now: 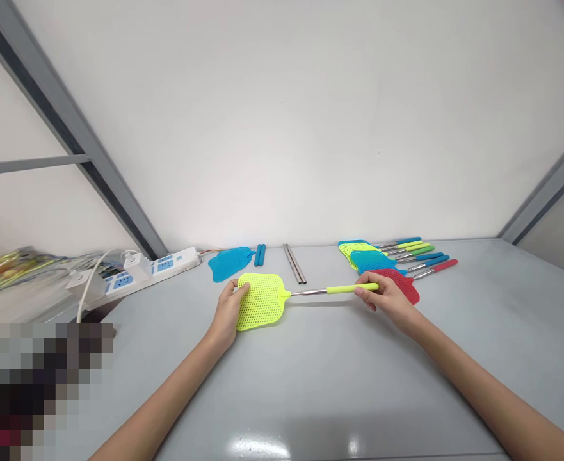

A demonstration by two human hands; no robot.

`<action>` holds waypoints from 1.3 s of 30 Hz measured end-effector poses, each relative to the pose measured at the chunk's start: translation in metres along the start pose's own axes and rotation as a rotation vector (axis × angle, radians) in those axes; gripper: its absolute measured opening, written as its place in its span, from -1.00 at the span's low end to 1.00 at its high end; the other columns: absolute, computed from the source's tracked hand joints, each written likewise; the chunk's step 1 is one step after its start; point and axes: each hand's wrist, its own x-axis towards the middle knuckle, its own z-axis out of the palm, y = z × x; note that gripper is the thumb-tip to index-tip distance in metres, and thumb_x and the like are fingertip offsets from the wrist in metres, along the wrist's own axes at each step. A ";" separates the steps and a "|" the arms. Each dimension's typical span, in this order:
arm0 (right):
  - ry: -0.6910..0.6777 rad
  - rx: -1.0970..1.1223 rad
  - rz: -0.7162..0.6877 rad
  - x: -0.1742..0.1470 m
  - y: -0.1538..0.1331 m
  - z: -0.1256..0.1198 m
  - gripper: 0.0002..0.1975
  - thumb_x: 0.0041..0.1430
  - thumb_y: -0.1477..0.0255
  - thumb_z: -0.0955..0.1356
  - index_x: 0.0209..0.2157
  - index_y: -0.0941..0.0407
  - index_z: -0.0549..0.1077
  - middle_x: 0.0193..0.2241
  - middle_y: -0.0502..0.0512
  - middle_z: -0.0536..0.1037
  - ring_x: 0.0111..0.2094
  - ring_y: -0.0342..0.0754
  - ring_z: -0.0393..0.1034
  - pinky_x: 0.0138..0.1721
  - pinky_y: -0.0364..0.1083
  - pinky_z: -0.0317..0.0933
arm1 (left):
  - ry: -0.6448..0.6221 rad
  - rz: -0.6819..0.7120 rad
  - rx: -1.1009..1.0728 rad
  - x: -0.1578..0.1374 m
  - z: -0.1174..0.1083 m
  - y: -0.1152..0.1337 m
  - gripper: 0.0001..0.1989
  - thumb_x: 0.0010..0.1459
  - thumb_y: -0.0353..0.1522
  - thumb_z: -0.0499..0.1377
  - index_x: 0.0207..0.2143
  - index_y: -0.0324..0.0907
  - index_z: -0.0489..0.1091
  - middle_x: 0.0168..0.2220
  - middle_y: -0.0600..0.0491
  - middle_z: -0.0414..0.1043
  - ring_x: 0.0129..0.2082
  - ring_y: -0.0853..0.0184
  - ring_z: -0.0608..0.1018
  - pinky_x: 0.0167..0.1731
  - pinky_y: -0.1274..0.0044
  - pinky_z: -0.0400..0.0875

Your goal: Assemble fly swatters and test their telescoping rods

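Note:
A yellow-green fly swatter [262, 304] with a perforated square head, a thin metal rod and a yellow-green grip is held level above the grey table. My left hand [226, 314] pinches the left edge of its head, thumb on top. At the other end, my right hand [385, 298] is closed on the tip of the grip. Just beyond my right hand lies a red fly swatter [409, 288], partly covered by that hand. Behind it several more swatters in blue, yellow and green overlap, including a blue fly swatter [370, 261].
Along the wall lie blue swatter heads [231, 264], two blue grips [259, 255] and metal rods [294, 264]. A white power strip [166, 266] with plugs and cables runs along the left. Bagged colourful items [17, 272] sit at far left. The grey table [310, 378] spans the front.

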 end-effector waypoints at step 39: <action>-0.210 -0.174 0.171 -0.002 0.005 -0.007 -0.61 0.00 0.11 0.25 -0.58 0.17 0.33 -0.76 -0.10 0.16 -0.71 -0.21 0.06 -0.64 -0.18 -0.07 | 0.053 0.222 0.106 -0.021 0.014 -0.008 -0.67 -0.07 -0.12 0.13 -0.34 -0.16 0.21 -0.39 0.09 0.37 -0.44 0.35 0.45 -0.49 0.57 0.31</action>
